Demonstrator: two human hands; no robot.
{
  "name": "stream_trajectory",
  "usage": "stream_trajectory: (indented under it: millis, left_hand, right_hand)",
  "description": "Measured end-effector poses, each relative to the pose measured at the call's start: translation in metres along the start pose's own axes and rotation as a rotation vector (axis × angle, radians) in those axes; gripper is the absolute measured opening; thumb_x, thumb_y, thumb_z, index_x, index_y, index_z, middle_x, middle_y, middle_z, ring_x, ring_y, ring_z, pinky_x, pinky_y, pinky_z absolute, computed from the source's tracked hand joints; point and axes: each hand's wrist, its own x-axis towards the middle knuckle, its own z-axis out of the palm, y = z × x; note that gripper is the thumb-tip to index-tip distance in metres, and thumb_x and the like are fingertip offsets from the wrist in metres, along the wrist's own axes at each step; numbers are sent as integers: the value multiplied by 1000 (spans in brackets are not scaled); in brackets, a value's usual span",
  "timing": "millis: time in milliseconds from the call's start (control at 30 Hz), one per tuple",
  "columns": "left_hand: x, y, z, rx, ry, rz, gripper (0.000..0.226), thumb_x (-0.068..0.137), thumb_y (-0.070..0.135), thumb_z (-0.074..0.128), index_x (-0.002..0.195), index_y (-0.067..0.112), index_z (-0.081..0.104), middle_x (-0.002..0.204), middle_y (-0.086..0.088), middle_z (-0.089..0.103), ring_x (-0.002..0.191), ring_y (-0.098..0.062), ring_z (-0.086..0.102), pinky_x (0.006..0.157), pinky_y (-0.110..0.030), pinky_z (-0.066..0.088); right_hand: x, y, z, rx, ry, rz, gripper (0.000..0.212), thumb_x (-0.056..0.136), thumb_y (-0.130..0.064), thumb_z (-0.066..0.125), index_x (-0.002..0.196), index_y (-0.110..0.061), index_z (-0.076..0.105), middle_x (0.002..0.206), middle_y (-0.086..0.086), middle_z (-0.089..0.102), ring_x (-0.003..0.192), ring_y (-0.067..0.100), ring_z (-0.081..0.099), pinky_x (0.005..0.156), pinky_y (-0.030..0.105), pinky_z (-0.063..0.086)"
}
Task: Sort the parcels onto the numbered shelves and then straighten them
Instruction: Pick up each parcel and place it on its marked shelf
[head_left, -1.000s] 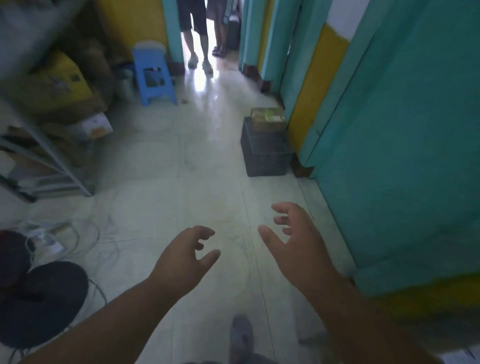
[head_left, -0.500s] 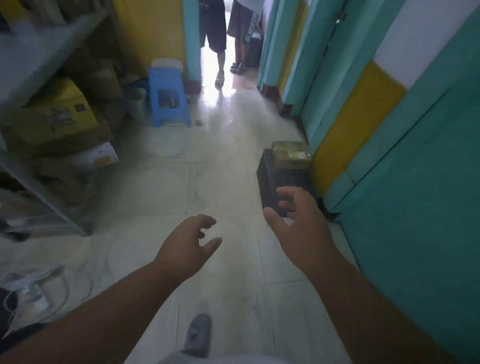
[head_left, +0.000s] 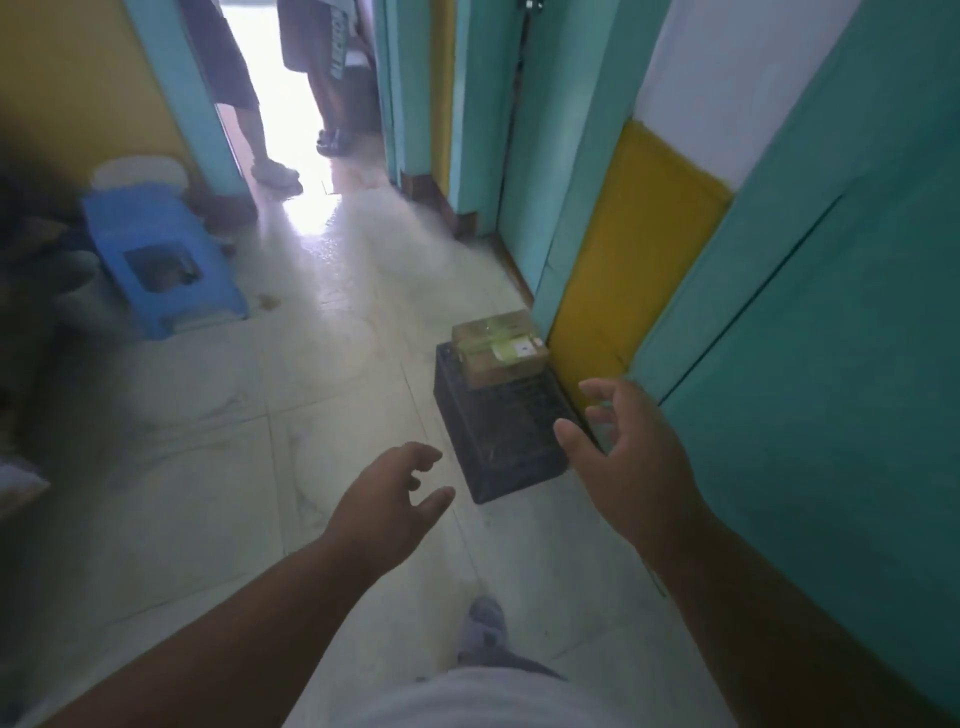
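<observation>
A small brown cardboard parcel (head_left: 498, 351) with green tape and a white label lies on the far end of a black plastic crate (head_left: 506, 434) that stands on the floor by the right wall. My right hand (head_left: 631, 457) hovers at the crate's near right corner, fingers spread and loosely curled, holding nothing. My left hand (head_left: 387, 501) hangs lower and to the left of the crate over the tiled floor, also empty with fingers relaxed. Neither hand touches the parcel.
A blue plastic stool (head_left: 161, 257) stands at the left. Two people's legs (head_left: 260, 104) fill the bright doorway at the far end. Teal and yellow walls (head_left: 810, 312) run close along the right. My foot (head_left: 485, 629) is on the pale tiles.
I have walked forward along the corridor; the crate and parcel are nearer. My right hand has come up beside the crate. The shelves at the left have slid out of view.
</observation>
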Motion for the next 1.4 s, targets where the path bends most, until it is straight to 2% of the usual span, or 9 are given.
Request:
stream_trajectory:
  millis: [267, 467, 633, 867, 1033, 1133, 1233, 1333, 1400]
  left_hand:
    - [173, -22, -64, 60, 21, -56, 43, 90, 39, 69, 130, 28, 56, 122, 10, 59, 100, -7, 59, 87, -29, 55]
    - [363, -60, -83, 227, -193, 54, 47, 92, 43, 64, 135, 32, 51, 129, 10, 57, 102, -6, 57, 85, -23, 50]
    - [500, -74, -87, 363, -376, 110, 47, 92, 43, 64, 136, 28, 52, 132, 6, 59, 116, -15, 57, 93, -33, 52]
    - [606, -112, 4, 361, -571, 59, 48, 92, 43, 63, 135, 28, 52, 131, 6, 59, 114, -14, 59, 90, -34, 51]
    - [659, -175, 92, 335, -598, -92, 47, 92, 41, 64, 135, 26, 52, 127, 5, 61, 107, -14, 59, 80, -29, 45]
    - [687, -204, 135, 371, -642, -105, 48, 93, 40, 63, 137, 26, 50, 130, 5, 60, 105, -14, 60, 78, -28, 43]
    - [711, -226, 168, 370, -654, -113, 50, 93, 40, 63, 138, 25, 49, 129, 6, 60, 98, -13, 57, 77, -28, 41]
    - [734, -239, 194, 293, -602, -237, 53, 92, 39, 66, 137, 21, 48, 123, 0, 64, 99, -20, 63, 76, -31, 48]
    - [751, -238, 210, 103, -524, -427, 36, 92, 31, 68, 123, 20, 52, 113, -7, 67, 93, -26, 69, 73, -39, 55]
  right_hand:
    - [197, -37, 48, -33, 6, -96, 39, 90, -33, 69, 123, -19, 57, 113, -9, 53, 98, 4, 51, 66, -4, 37]
    - [319, -27, 120, -60, 97, 29, 35, 89, -33, 71, 119, -22, 57, 107, -11, 53, 94, 5, 51, 67, 0, 39]
    - [388, -11, 159, -98, 133, 174, 37, 90, -35, 68, 121, -20, 57, 104, -11, 53, 95, 4, 51, 70, 5, 37]
    - [435, 98, 257, -16, 73, 501, 35, 92, -34, 66, 123, -21, 57, 119, -3, 59, 107, 6, 54, 78, 5, 37]
    - [471, 194, 345, -10, 23, 580, 33, 93, -30, 66, 122, -17, 58, 119, 2, 59, 103, 10, 55, 80, 23, 47]
    - [490, 245, 380, -17, 19, 637, 34, 94, -32, 65, 123, -18, 57, 120, 2, 57, 99, 9, 56, 74, 20, 46]
    - [503, 295, 406, -24, -1, 676, 33, 93, -34, 65, 122, -22, 56, 120, 3, 56, 96, 14, 60, 73, 28, 49]
    - [517, 339, 423, -68, -52, 674, 35, 94, -32, 65, 126, -21, 54, 126, 4, 51, 97, 13, 57, 74, 28, 46]
    - [526, 366, 430, -112, -109, 679, 41, 95, -30, 64, 133, -18, 51, 133, 6, 45, 100, 15, 57, 77, 31, 48]
